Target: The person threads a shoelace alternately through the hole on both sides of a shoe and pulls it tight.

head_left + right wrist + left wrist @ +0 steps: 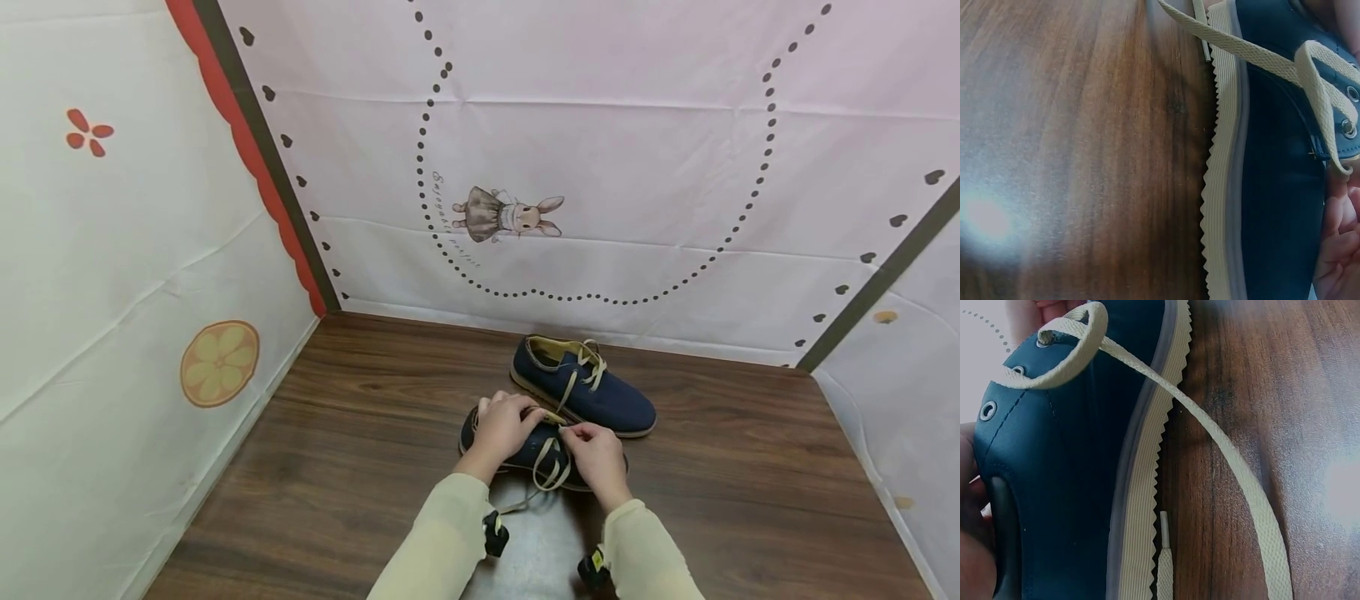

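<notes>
A navy lace-up shoe (531, 448) with a cream sole stands on the wooden floor, its toe to the right. My left hand (501, 427) grips it at the collar, fingers reaching over the opening toward the yellowish tongue (553, 417). From the front, my right hand (597, 454) pinches the cream shoelace (1325, 119) by the lowest eyelets, thumb and forefinger together. In the left wrist view, an empty metal eyelet (988, 410) shows, and a loose length of lace (1235, 456) hangs over the sole to the floor. The far side of this shoe is hidden.
A matching navy shoe (611, 402), its laces threaded, sits just behind the first one, near the back wall. Printed white cloth walls (637, 192) enclose the brown wood-grain floor (360, 475). A bright reflection lies on the floor between the forearms.
</notes>
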Demonstrator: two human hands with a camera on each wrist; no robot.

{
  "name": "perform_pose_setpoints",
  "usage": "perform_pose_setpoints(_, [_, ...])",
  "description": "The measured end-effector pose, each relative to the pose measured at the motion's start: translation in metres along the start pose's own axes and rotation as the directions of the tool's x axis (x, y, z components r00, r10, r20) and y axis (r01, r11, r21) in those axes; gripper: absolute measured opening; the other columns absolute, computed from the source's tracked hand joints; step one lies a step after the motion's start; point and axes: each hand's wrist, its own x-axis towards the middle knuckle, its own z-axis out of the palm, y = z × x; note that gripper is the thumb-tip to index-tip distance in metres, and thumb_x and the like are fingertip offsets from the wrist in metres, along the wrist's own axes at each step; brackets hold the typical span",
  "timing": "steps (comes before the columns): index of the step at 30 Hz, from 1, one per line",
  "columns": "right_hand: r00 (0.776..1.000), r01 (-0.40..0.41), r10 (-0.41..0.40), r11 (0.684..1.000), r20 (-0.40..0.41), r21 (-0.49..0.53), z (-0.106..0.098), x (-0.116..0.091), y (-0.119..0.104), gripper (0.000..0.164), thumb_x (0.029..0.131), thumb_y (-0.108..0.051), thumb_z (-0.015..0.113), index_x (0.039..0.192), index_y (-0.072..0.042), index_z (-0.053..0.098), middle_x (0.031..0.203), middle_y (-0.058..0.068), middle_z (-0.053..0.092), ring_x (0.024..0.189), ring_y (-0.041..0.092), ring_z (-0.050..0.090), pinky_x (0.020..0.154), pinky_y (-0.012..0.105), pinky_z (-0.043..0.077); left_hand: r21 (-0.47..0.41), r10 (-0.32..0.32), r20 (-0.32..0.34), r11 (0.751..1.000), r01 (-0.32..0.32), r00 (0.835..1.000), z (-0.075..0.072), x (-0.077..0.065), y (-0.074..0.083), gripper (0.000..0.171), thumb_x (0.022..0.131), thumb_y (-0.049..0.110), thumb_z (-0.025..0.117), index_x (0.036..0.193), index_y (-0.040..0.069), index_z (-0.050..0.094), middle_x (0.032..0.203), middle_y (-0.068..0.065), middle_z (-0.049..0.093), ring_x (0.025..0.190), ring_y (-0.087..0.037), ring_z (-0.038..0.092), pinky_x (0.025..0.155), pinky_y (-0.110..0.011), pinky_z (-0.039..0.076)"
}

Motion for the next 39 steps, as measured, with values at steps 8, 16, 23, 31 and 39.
perform_pose_setpoints(8, [0.997,-0.016,0.011,0.998,0.079,0.064,-0.002,0.008,0.0,0.022,0.083,-0.017,0.069,0.096,-0.002,0.06,0.064,0.0,0.058,0.056,0.011,0.053,0.054,0.027,0.04,-0.053,0.066,0.016,0.996,-0.065,0.998,-0.001,-0.003,-0.005,0.02,0.092,0.037,0.056,0.101,0.024,0.068,0.104,0.009,0.063,0.099,-0.015,0.048,0.083,-0.039,0.026])
perform_pose_setpoints(16, [0.953,0.008,-0.034,0.996,0.303,0.085,-0.011,0.02,-0.002,0.023,0.086,-0.004,0.061,0.108,-0.004,0.066,0.064,0.003,0.059,0.053,0.016,0.05,0.046,0.029,0.04,-0.079,0.112,0.037,0.991,-0.109,0.993,-0.003,-0.006,-0.009,0.021,0.092,0.037,0.055,0.103,0.026,0.069,0.104,0.01,0.063,0.1,-0.014,0.048,0.082,-0.037,0.026])
perform_pose_setpoints(23, [0.947,-0.073,0.019,0.985,0.322,0.157,-0.014,0.023,-0.006,0.021,0.089,-0.011,0.052,0.101,-0.002,0.066,0.072,0.007,0.064,0.057,0.018,0.056,0.045,0.035,0.045,-0.075,0.107,0.021,0.992,-0.106,0.994,-0.003,-0.008,-0.007,0.021,0.092,0.037,0.055,0.103,0.025,0.069,0.103,0.01,0.063,0.1,-0.014,0.049,0.082,-0.037,0.026])
perform_pose_setpoints(31, [0.966,-0.051,0.02,0.992,0.259,0.115,-0.01,0.027,-0.003,0.018,0.092,-0.016,0.057,0.093,-0.002,0.067,0.068,0.004,0.056,0.057,0.015,0.053,0.049,0.029,0.044,-0.067,0.112,0.017,0.992,-0.11,0.994,0.0,-0.009,-0.008,0.022,0.092,0.037,0.056,0.103,0.025,0.069,0.103,0.011,0.063,0.101,-0.014,0.049,0.083,-0.038,0.027])
perform_pose_setpoints(39, [0.98,-0.107,0.044,0.938,0.193,0.331,-0.011,0.028,0.0,0.022,0.096,-0.013,0.049,0.101,0.006,0.059,0.078,0.006,0.056,0.058,0.013,0.054,0.049,0.026,0.041,-0.067,0.117,-0.001,0.991,-0.117,0.993,0.0,-0.009,-0.007,0.02,0.092,0.037,0.056,0.101,0.026,0.069,0.102,0.011,0.063,0.1,-0.014,0.049,0.083,-0.037,0.027])
